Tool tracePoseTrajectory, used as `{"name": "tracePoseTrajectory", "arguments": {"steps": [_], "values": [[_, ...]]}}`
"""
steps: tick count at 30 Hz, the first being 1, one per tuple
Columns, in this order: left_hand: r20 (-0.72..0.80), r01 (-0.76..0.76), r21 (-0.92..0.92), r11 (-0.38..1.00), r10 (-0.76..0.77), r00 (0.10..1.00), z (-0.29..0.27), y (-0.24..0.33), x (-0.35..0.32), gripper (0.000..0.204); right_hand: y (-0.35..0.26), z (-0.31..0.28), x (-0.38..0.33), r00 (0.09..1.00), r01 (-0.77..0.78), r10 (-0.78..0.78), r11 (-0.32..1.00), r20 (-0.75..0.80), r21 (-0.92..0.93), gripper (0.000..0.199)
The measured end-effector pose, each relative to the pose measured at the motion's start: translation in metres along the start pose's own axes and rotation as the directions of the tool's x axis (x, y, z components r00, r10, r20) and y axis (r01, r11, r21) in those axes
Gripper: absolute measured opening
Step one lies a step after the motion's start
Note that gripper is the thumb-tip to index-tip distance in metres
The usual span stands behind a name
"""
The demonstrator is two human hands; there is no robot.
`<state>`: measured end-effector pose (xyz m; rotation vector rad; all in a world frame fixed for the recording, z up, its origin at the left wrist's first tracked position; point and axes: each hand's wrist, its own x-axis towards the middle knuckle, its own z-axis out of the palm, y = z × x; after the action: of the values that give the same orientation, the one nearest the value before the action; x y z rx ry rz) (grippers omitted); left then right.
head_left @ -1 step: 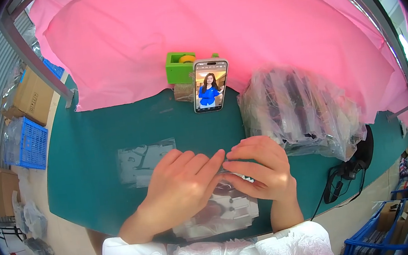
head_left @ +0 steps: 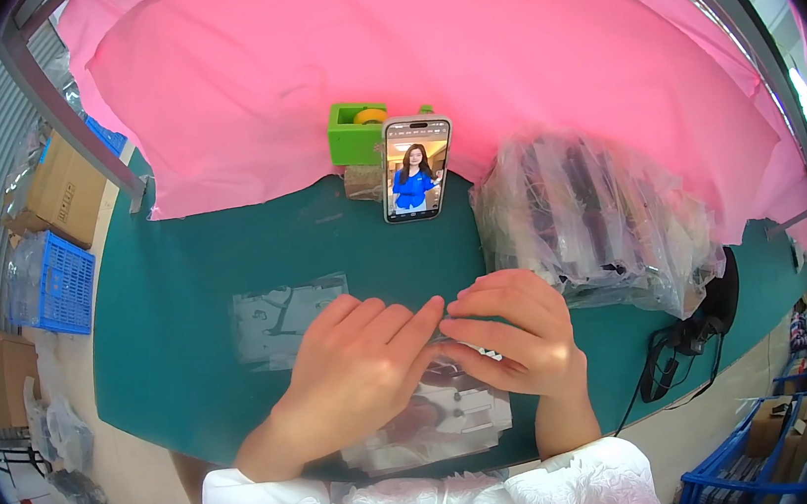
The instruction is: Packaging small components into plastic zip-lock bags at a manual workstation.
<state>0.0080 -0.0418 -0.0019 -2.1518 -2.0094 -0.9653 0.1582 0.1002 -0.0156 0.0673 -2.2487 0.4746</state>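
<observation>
My left hand (head_left: 357, 372) and my right hand (head_left: 524, 330) meet over the near middle of the table. Both have their fingers bent and fingertips pinched together, almost touching. What they pinch is mostly covered by the fingers; a small pale, shiny bit (head_left: 488, 352) shows beneath the right hand's fingers. Under my hands lies a stack of flat clear packets (head_left: 468, 422) with pale cards and dark parts inside. Left of my left hand, a flat clear packet (head_left: 268, 332) with a dark thin shape lies on the green tabletop (head_left: 185, 346).
A phone (head_left: 417, 173) leans upright by a green tape dispenser (head_left: 351, 143) at the back. To the right stands a big clear bag (head_left: 589, 221) full of packets, beside a black strap with a cable (head_left: 679, 355). Pink cloth (head_left: 399, 33) hangs behind. Blue crates (head_left: 65, 281) flank the table.
</observation>
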Motion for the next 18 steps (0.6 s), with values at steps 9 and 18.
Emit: {"name": "tracePoseTrajectory", "arguments": {"steps": [9, 18], "values": [[0.089, 0.017, 0.002, 1.000, -0.017, 0.996, 0.0009, -0.0050, -0.0024, 0.025, -0.0012, 0.0063, -0.0003, 0.999, 0.011, -0.010, 0.999, 0.034, -0.031, 0.024], [0.100, 0.012, -0.036, 0.999, -0.008, 0.995, 0.0014, -0.0082, -0.0043, 0.011, 0.0026, 0.0086, -0.0012, 0.999, 0.007, -0.007, 1.000, 0.047, 0.010, 0.020]]}}
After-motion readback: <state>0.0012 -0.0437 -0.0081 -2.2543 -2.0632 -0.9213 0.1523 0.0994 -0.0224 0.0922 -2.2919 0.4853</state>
